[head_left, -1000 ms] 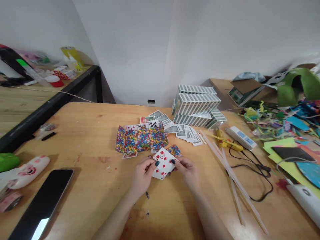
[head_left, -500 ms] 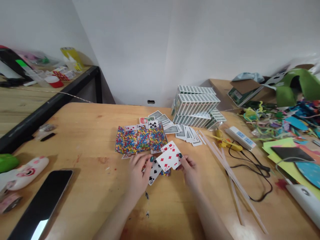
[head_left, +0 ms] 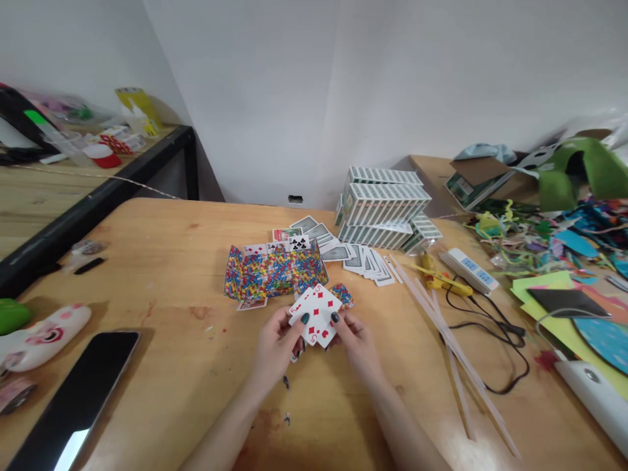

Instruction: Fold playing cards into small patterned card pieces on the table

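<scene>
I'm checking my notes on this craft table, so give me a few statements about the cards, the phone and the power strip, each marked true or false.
1. The left hand and right hand both hold the red-pipped card. True.
2. The phone lies right of the hands. False: it lies to their left.
3. The card boxes are stacked beyond the colourful card wall. True.
4. The power strip sits on the card boxes. False: it lies on the table, to their right.
</scene>
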{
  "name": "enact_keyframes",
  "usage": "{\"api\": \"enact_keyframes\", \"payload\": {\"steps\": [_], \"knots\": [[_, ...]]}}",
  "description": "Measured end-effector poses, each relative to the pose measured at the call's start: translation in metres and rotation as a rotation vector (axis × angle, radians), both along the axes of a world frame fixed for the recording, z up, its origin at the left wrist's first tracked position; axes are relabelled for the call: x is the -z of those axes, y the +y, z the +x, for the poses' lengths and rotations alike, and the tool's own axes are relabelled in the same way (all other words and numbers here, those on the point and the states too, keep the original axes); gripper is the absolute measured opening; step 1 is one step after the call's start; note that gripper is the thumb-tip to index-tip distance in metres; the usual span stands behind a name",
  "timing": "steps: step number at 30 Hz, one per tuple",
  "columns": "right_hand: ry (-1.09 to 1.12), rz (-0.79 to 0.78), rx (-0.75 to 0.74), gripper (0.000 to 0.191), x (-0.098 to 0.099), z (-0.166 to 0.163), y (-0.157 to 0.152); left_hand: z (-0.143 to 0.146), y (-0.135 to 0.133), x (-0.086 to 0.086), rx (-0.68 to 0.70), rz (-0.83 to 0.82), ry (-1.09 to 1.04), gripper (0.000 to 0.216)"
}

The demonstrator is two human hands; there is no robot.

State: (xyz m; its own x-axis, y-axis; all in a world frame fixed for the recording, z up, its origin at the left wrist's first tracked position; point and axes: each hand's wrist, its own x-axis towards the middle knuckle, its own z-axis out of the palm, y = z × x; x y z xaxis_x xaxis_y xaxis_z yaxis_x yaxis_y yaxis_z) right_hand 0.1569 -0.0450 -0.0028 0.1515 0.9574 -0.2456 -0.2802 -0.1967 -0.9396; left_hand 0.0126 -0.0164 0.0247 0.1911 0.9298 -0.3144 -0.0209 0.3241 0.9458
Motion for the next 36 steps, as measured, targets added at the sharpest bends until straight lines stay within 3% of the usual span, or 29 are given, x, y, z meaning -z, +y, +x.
{"api": "enact_keyframes", "payload": {"steps": [5,10,22,28,36], "knots": [[0.028,-0.022,0.011,0.034,-0.010,-0.007,0.000,0.002,-0.002,0.003,0.027,0.032,0.013,0.023],[-0.015,-0.017,-0.084,0.032,-0.013,-0.002,0.000,-0.003,0.003,0.004,0.041,0.089,0.041,0.025],[-0.104,0.014,-0.163,0.029,-0.009,0.004,-0.001,-0.012,0.009,0.005,0.089,-0.046,0.047,0.022],[-0.085,0.031,-0.202,0.027,-0.008,0.005,-0.002,-0.011,0.008,0.005,0.014,-0.141,-0.056,0.025],[-0.090,0.021,-0.222,0.028,-0.004,0.005,-0.002,-0.012,0.009,0.004,0.030,-0.071,0.056,0.018]]}}
